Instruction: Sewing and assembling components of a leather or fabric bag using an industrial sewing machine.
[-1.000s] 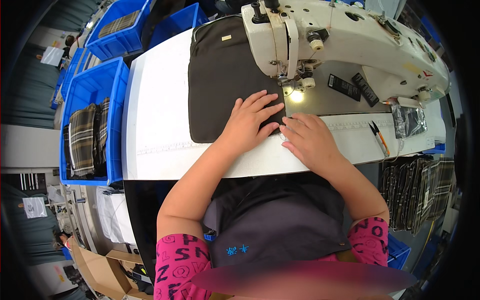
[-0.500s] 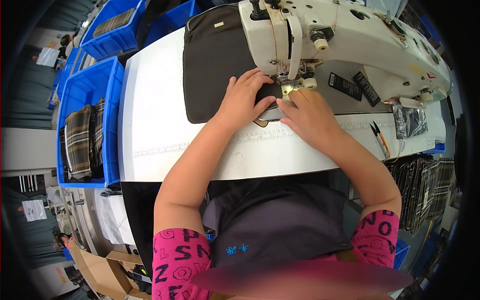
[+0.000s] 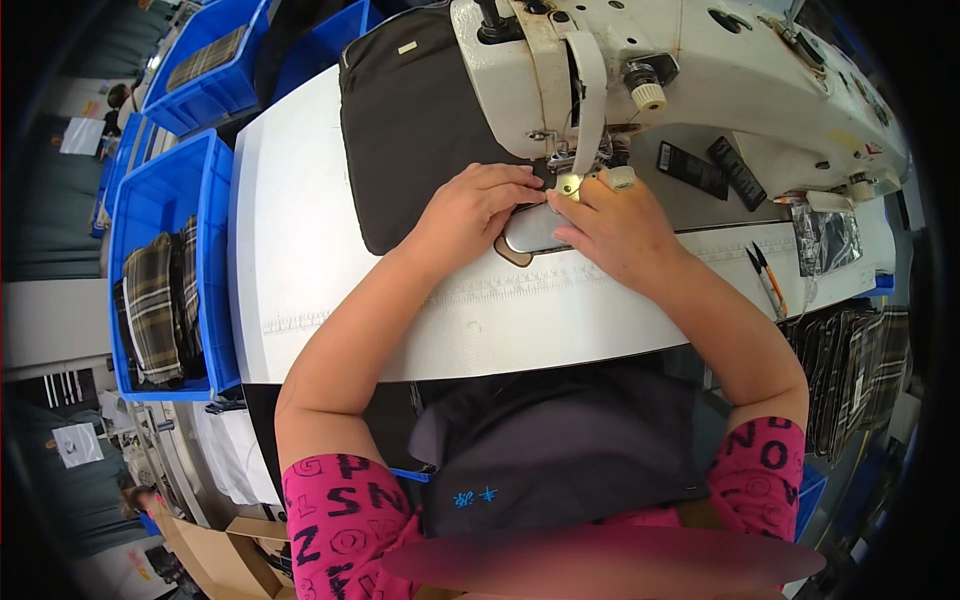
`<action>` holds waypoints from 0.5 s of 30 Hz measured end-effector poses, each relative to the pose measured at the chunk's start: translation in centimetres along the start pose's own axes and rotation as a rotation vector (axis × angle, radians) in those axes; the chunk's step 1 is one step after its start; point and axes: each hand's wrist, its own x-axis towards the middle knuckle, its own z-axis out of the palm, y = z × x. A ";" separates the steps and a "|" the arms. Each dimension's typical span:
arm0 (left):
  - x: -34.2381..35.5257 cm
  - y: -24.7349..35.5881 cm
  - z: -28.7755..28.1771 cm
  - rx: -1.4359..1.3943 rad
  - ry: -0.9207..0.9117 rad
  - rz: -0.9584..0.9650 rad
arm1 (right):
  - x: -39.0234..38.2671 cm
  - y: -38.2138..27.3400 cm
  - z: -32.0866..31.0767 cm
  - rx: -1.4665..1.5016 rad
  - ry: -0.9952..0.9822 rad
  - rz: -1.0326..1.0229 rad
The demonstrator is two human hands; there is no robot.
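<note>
White table [image 3: 490, 335] under my view carries the dark cloth [image 3: 410, 125], left of the sewing machine [image 3: 720, 90]. I have the left hand [image 3: 470, 218] on its near right part, seemingly steadying it, and the right hand [image 3: 628, 235] by the needle end, perhaps guiding; whether either grip pinches fabric, I cannot tell.

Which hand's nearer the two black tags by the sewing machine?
Right. The right hand is just left of the black tags, apart from them; the left hand is farther left, at the dark fabric.
</note>
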 end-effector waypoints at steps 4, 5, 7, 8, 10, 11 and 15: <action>-0.1 -0.2 -0.2 -0.092 -0.024 -0.033 | 0.1 -0.1 -0.1 0.020 0.001 0.008; -0.1 -0.2 -0.2 -0.111 -0.030 -0.037 | 0.1 -0.1 -0.1 0.033 0.037 -0.002; -0.1 -0.1 -0.1 -0.111 -0.023 -0.049 | 0.1 0.0 0.1 0.050 0.068 -0.013; -0.2 0.0 -0.1 -0.104 -0.012 -0.059 | 0.1 0.0 0.2 0.051 0.079 -0.006; -0.4 0.1 0.2 -0.094 -0.005 -0.070 | 0.1 -0.1 0.2 0.055 0.086 -0.004; -0.5 0.2 0.3 -0.080 0.000 -0.075 | 0.1 -0.1 0.2 0.056 0.085 -0.002; -0.9 1.8 1.1 -0.082 0.005 -0.170 | 0.4 -0.4 -0.1 0.068 0.098 0.013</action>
